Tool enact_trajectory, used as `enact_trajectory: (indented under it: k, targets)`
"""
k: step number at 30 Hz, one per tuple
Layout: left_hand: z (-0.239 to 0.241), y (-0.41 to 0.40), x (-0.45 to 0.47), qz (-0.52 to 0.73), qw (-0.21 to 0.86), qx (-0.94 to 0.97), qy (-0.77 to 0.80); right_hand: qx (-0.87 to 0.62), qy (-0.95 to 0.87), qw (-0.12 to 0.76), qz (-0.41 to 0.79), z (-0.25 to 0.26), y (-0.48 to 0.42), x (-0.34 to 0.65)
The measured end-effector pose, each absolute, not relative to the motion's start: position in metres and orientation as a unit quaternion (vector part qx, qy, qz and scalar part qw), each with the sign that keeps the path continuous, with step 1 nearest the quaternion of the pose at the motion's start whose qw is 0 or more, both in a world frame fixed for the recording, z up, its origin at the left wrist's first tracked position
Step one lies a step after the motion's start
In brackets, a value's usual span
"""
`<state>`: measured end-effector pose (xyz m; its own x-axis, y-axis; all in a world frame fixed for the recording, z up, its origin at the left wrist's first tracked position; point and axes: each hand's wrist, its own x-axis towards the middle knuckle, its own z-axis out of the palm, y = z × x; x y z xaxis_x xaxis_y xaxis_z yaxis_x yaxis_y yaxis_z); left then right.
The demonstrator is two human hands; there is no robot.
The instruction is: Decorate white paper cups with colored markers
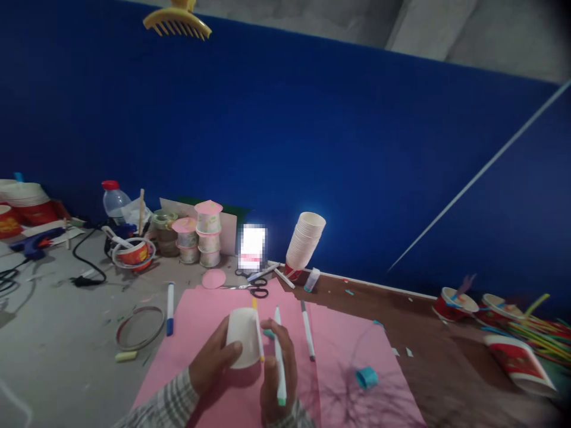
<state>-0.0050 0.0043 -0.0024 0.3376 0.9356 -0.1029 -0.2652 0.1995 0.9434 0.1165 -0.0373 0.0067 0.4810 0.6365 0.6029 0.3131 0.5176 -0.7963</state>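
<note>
My left hand is closed around a white paper cup held upside down over a pink paper sheet. My right hand grips a green-capped marker beside the cup. A yellow-capped marker lies against the cup between the two hands; which hand holds it I cannot tell. Another marker lies on the pink sheet just right of my right hand.
Scissors, a pink paper disc, a blue marker and a wire ring lie on the table. A tilted stack of white cups, decorated cups, a water bottle, a teal tape roll, red cups and straws are nearby.
</note>
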Motion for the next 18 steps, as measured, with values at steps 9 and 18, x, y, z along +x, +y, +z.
enact_trajectory:
  k: [9,18]
  targets:
    - [-0.001,0.001,-0.007,0.421,0.727,0.42,0.345,-0.405,-0.543,0.722,0.141,-0.006,-0.035,0.118]
    - [-0.004,0.002,-0.007,0.395,0.727,0.43,0.36,-0.397,-0.509,0.74,0.19,-0.006,-0.035,0.117]
